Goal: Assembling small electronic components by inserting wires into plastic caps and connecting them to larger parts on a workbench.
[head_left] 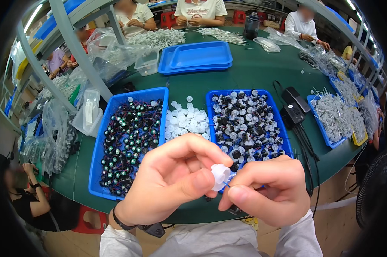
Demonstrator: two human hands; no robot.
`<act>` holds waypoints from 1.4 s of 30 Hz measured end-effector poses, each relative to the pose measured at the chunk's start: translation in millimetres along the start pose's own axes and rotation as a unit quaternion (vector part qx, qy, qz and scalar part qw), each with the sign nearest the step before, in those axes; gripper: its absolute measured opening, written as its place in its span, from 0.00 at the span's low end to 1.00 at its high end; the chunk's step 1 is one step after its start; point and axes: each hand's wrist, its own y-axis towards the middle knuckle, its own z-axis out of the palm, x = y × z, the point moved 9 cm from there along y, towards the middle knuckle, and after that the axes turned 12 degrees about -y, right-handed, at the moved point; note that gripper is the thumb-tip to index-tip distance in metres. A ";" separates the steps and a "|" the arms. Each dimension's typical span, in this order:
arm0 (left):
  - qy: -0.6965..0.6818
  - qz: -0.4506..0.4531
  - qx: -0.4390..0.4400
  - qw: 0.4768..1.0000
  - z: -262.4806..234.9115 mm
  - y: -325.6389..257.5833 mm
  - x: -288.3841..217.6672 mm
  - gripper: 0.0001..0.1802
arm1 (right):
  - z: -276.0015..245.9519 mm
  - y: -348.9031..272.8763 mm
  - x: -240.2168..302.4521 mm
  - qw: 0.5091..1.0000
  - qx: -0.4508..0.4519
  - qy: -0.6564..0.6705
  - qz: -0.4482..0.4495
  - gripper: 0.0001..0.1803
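My left hand (167, 177) pinches a small white plastic cap (220, 174) between thumb and fingertips, over the near edge of the table. From the cap a thin blue wire (226, 184) runs to my right hand (272, 186), whose thumb and forefinger are closed on it. Whatever else the right fingers cover is hidden. Beyond my hands lies a heap of translucent white caps (187, 122). Left of it, a blue tray (164, 118) holds many small dark round parts with thin wires. On its right, another blue tray (281, 122) is filled with black parts bearing white caps.
Stacked blue trays (195, 67) lie farther back on the green table (262, 64). A black power adapter (294, 107) with cables sits at right, beside a tray of thin white sticks (330, 118). Grey metal posts (75, 47) rise at left. Several people work around the table.
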 end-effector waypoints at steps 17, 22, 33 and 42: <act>-0.023 -0.047 0.035 0.998 7.4 -1.6 4.8 0.15 | -6.8 -4.7 7.6 0.997 -0.059 0.038 -0.027 0.03; -0.043 -0.039 0.040 0.997 9.9 -0.7 4.0 0.14 | -8.4 -3.5 12.9 0.998 -0.042 -0.008 -0.051 0.03; -0.038 -0.012 0.053 0.998 8.9 -0.5 1.5 0.16 | -13.1 -9.2 21.5 0.981 -0.111 -0.123 -0.103 0.02; -0.036 -0.013 0.038 0.999 7.9 -1.4 1.3 0.17 | -13.1 -12.6 31.3 0.956 -0.146 -0.219 -0.126 0.04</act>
